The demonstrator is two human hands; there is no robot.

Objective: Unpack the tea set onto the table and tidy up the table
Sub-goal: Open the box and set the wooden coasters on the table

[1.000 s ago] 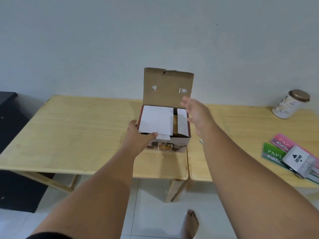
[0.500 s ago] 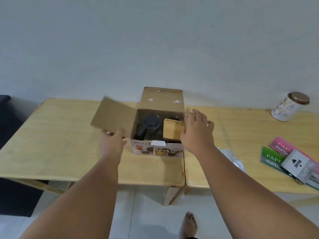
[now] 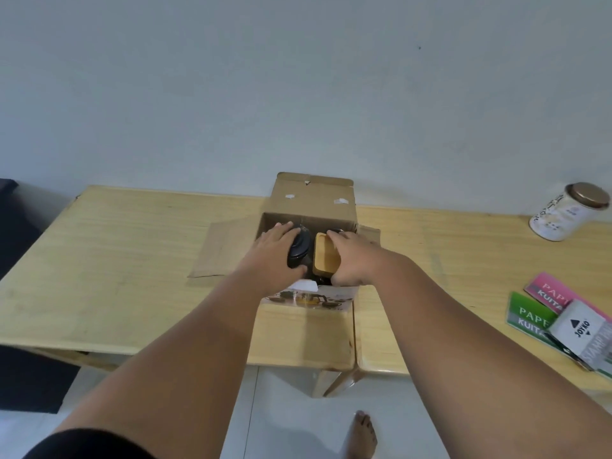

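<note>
An open cardboard box [image 3: 314, 200] stands at the middle of the wooden table [image 3: 132, 260], its flaps folded outward. Inside it are a teapot with a black lid [image 3: 299, 248] and, to its right, a light wooden tray or board [image 3: 326, 261]. My left hand [image 3: 273, 253] is inside the box, fingers and thumb curled round the teapot's lid. My right hand [image 3: 352, 260] grips the right side of the wooden piece. The rest of the box's contents are hidden by my hands.
A white jar with a brown lid [image 3: 568, 212] stands at the back right. Pink and green receipt books [image 3: 536, 304] and a white Joyko box [image 3: 586, 332] lie at the right edge. A second table [image 3: 447, 260] butts against the first. A bare foot [image 3: 362, 435] is on the floor.
The white inner flaps and the left cardboard flap were folded open, showing the contents. Both hands then moved into the box, the left onto the teapot, the right onto the wooden piece.
</note>
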